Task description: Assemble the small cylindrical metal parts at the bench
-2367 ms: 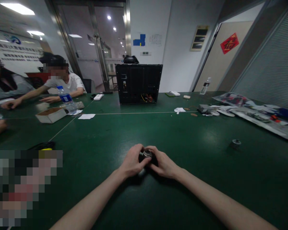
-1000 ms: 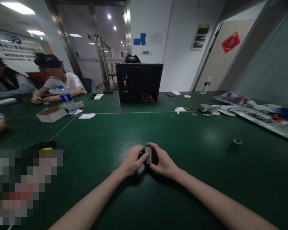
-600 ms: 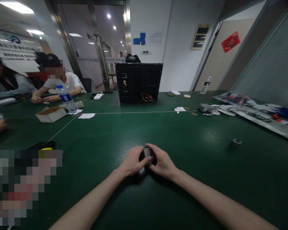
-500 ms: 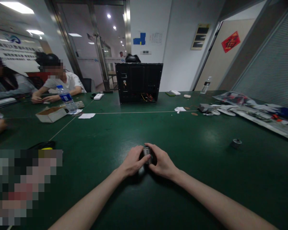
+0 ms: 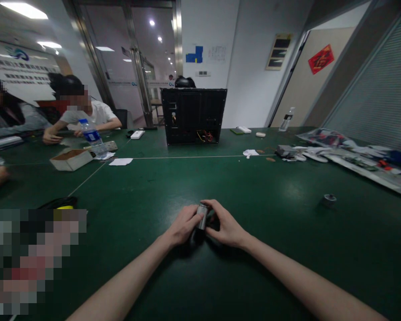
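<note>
Both of my hands meet over the green table (image 5: 147, 191) near its front middle. My left hand (image 5: 182, 225) and my right hand (image 5: 225, 225) are closed around a small metal cylinder (image 5: 202, 216) with a dark part under it. The silvery cylinder stands between my thumbs and fingertips, tilted a little to the right. The part below it is mostly hidden by my fingers.
A small round metal piece (image 5: 329, 199) lies to the right. A black computer case (image 5: 193, 116) stands at the far middle. Loose boards and parts (image 5: 354, 156) lie at right. A cardboard box (image 5: 71, 159), a water bottle (image 5: 92, 137) and other people (image 5: 83, 116) are at left.
The cylinder has turned in my fingers, from end-up to side-on and now slightly tilted. My hands stay in the same spot. A person at left has moved their arms.
</note>
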Action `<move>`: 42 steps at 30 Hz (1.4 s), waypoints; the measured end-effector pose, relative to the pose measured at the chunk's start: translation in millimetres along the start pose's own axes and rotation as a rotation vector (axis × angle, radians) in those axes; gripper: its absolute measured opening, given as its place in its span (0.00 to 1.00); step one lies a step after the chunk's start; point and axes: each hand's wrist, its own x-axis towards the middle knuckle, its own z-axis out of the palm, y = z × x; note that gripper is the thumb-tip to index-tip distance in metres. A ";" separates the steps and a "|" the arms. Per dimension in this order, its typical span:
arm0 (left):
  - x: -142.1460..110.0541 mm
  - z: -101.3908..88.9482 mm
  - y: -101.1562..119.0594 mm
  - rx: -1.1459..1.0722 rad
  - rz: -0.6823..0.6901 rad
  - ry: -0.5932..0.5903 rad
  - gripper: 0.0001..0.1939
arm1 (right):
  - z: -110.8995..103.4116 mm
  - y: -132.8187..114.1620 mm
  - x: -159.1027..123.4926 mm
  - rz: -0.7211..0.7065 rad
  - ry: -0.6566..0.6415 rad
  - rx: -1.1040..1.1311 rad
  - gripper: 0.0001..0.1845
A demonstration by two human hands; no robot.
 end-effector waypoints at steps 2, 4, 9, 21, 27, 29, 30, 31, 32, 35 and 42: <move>0.3 -0.1 0.0 -0.002 -0.002 -0.003 0.21 | -0.1 -0.2 -0.5 0.004 -0.019 -0.004 0.38; 0.8 0.0 -1.0 0.001 0.001 -0.008 0.21 | -0.2 -0.5 -0.7 0.011 -0.024 -0.004 0.39; 2.7 2.7 -7.5 -0.096 0.042 -0.002 0.26 | -0.5 3.7 0.5 0.058 0.001 0.037 0.37; 4.2 3.7 -4.2 -0.160 0.093 -0.016 0.39 | -3.9 14.9 8.2 0.204 -0.091 0.448 0.28; 3.5 3.3 -4.8 -0.190 0.067 -0.020 0.36 | -3.6 13.1 6.1 0.220 -0.085 0.444 0.28; 3.6 3.3 -5.2 -0.205 0.031 0.010 0.34 | -2.4 13.5 4.3 0.244 -0.036 0.392 0.29; 3.8 3.1 -5.2 -0.211 0.015 0.025 0.32 | -1.8 13.7 3.5 0.255 -0.009 0.359 0.31; 4.0 2.8 -5.2 -0.212 0.004 0.034 0.31 | -1.1 13.7 2.9 0.260 0.013 0.326 0.33; 4.4 2.4 -5.0 -0.208 0.000 0.036 0.29 | -0.5 13.4 2.4 0.259 0.029 0.298 0.34; 5.3 0.9 -4.2 -0.154 0.004 0.066 0.21 | 1.3 11.5 1.3 0.219 0.067 0.224 0.36; 4.4 3.6 -4.0 -0.061 0.038 0.114 0.12 | 1.8 1.6 -0.4 0.102 0.053 0.048 0.35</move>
